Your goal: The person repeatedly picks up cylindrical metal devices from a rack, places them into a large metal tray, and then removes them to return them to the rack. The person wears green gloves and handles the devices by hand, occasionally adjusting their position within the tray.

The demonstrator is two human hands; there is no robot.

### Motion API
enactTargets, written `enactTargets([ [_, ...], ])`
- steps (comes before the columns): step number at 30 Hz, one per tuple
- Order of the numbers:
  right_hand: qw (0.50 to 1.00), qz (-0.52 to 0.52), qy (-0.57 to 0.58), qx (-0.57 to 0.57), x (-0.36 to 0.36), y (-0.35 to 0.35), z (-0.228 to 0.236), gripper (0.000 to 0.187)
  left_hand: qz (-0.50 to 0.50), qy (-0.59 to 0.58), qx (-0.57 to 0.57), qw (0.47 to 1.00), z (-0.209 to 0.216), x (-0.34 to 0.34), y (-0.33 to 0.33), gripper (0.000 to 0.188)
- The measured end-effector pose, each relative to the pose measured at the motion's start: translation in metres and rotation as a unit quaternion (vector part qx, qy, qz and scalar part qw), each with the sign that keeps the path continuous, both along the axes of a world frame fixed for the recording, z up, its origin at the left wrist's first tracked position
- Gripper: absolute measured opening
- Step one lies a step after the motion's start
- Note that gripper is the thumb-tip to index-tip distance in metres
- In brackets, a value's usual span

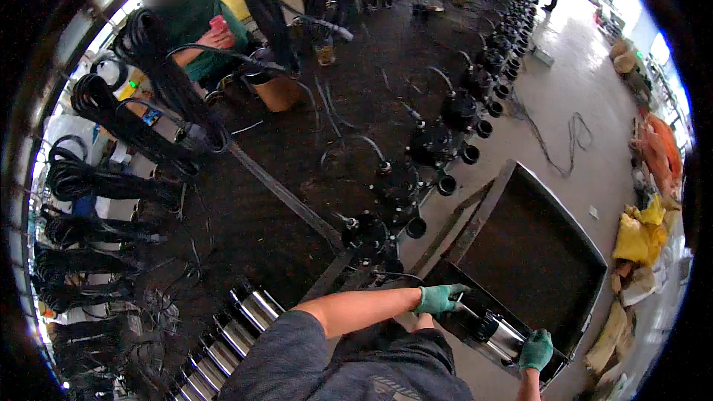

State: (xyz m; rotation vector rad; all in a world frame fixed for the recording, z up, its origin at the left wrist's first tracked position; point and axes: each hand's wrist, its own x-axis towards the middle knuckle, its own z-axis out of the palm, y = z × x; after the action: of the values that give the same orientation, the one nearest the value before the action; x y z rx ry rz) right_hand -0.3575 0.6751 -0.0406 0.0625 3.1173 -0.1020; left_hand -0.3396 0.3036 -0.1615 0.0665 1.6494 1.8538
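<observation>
My left hand [440,298], in a green glove, is closed at the tip of a thin shaft that sticks out of a shiny metal motor cylinder [506,340]. The cylinder lies tilted over the near end of a dark metal trough, with a black collar around its shaft end. My right hand [536,350], gloved too, grips the cylinder's other end, its fingers curled over the rim. Part of what the left fingers hold is hidden. Just left of that hand, a dark cable [397,275] runs toward the closest black pump body [365,236].
The trough [531,245] stretches away on my right. A long row of black pump bodies [394,184] lines the dark bench edge. Several metal cylinders [223,353] lie at lower left; coiled cables [104,178] stand further left. A person [200,26] sits across the bench. Yellow bags [640,234] lie right.
</observation>
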Motion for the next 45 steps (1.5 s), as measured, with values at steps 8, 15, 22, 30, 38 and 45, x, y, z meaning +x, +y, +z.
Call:
enactTargets([
  [8, 0.999, -0.033, -0.013, -0.006, -0.002, -0.014, 0.014, 0.020, -0.231, 0.257, -0.419, 0.840, 0.074, -0.019, -0.019, 0.032],
  [15, 0.999, -0.041, -0.003, 0.008, 0.000, -0.006, 0.008, 0.023, -0.204, 0.141, -0.368, 0.896, 0.088, -0.022, -0.017, 0.056],
  [22, 0.999, -0.036, 0.010, -0.003, -0.007, -0.018, 0.015, 0.021, 0.037, 0.289, -0.195, 0.937, -0.009, -0.005, -0.014, 0.043],
  [30, 0.999, -0.034, 0.012, -0.008, -0.002, -0.007, 0.014, 0.023, -0.076, 0.269, -0.394, 0.876, 0.093, -0.014, -0.013, 0.038],
  [38, 0.999, -0.037, 0.008, -0.010, -0.002, -0.013, 0.015, 0.022, 0.024, -0.299, -0.076, 0.951, 0.041, -0.016, -0.002, 0.056],
  [45, 0.999, -0.050, 0.002, -0.020, 0.002, -0.010, 0.016, 0.021, 0.005, 0.190, -0.149, 0.971, 0.025, -0.004, -0.008, 0.040],
])
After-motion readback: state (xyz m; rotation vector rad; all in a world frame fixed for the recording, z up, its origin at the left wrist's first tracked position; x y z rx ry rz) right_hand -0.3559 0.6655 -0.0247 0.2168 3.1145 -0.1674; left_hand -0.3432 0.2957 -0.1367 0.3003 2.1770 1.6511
